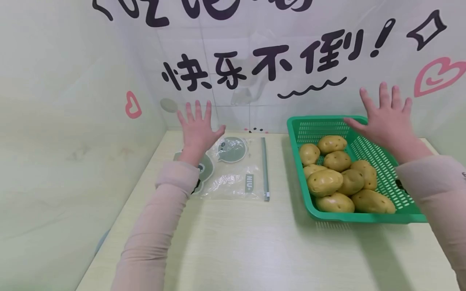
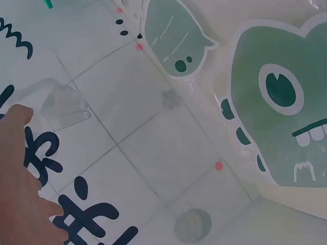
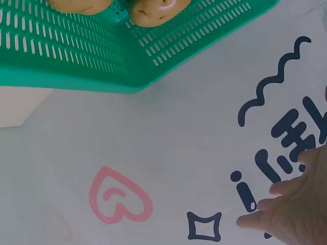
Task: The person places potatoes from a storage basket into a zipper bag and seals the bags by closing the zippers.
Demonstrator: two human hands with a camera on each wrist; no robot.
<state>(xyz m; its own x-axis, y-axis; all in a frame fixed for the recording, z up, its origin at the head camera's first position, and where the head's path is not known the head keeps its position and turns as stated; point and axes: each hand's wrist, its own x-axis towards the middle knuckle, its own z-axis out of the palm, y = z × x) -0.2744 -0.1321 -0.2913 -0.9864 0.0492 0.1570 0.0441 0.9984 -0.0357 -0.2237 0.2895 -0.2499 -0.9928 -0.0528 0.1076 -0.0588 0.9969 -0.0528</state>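
Observation:
Both hands are raised with fingers spread and hold nothing. The left hand (image 1: pixel 198 135) is above the far end of a clear zip bag (image 1: pixel 233 182) with green cartoon prints, which lies flat on the table. In the left wrist view the bag's big green monster print (image 2: pixel 276 102) fills the right side, and the left hand (image 2: pixel 25 184) shows at the left edge. Over the right part of a green plastic basket (image 1: pixel 309 202) hovers the right hand (image 1: pixel 389 121). Several potatoes (image 1: pixel 325 182) lie heaped in the basket, mostly toward its left side.
The pale wooden table (image 1: pixel 233 242) meets a white sheet-covered wall (image 1: pixel 255 93) with black lettering at the back. Another covered wall (image 1: pixel 73 141) runs along the left side. The basket stands near the table's right end.

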